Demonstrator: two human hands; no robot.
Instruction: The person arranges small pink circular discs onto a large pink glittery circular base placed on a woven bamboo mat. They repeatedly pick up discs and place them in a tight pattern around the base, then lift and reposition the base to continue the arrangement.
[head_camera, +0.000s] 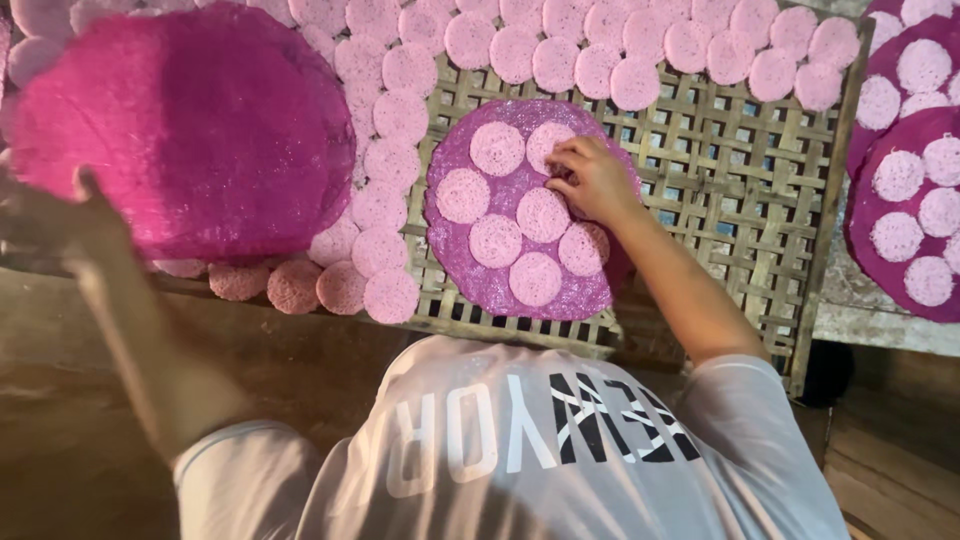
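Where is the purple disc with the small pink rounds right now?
In the head view, the purple disc lies mid-frame on the woven bamboo tray, under the right hand.

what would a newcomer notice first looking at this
Pink everywhere: rows of small pale pink discs cover the top and left of a woven bamboo rack. At centre, the right hand touches small discs lying on a large magenta round sheet. At upper left, the left hand holds up another large bright pink sheet.
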